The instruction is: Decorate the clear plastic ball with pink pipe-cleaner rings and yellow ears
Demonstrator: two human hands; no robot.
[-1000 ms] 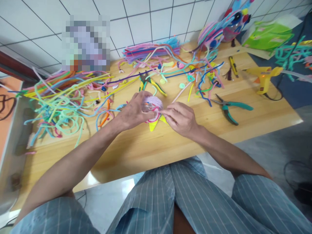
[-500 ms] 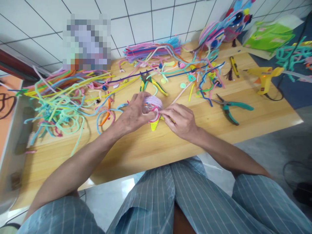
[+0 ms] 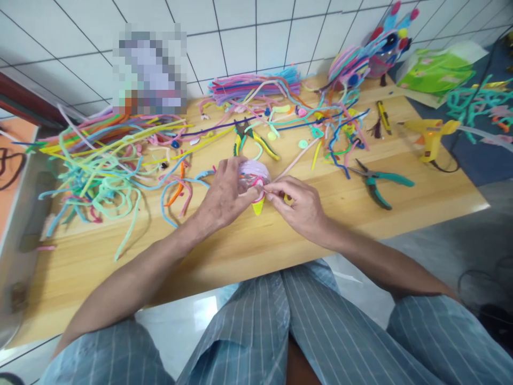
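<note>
My left hand (image 3: 224,192) wraps around a small round pipe-cleaner craft piece (image 3: 255,170), its thumb pressing on the front. The piece has a lilac fuzzy top, a clear-looking body, a pink loop (image 3: 256,195) and a yellow pointed part (image 3: 258,207) below. From the right, my right hand (image 3: 298,206) reaches in, thumb and forefinger pinched on the end of a pink pipe cleaner at the loop's edge. A pale pink pipe cleaner (image 3: 298,157) slants up behind that hand; I cannot tell whether it joins the piece. Fingers cover much of the piece.
Cutters with yellow-green handles (image 3: 266,148) lie just behind my hands. Teal-handled pliers (image 3: 379,182), a yellow glue gun (image 3: 433,139) and a utility knife (image 3: 383,117) are to the right. Tangled pipe cleaners (image 3: 108,182) cover the left; a bundle (image 3: 256,88) lies by the wall.
The view has shifted slightly. My left thumb now lies farther over the loop, and my right fingers pinch close beside it. Both hands stay at the craft piece.
</note>
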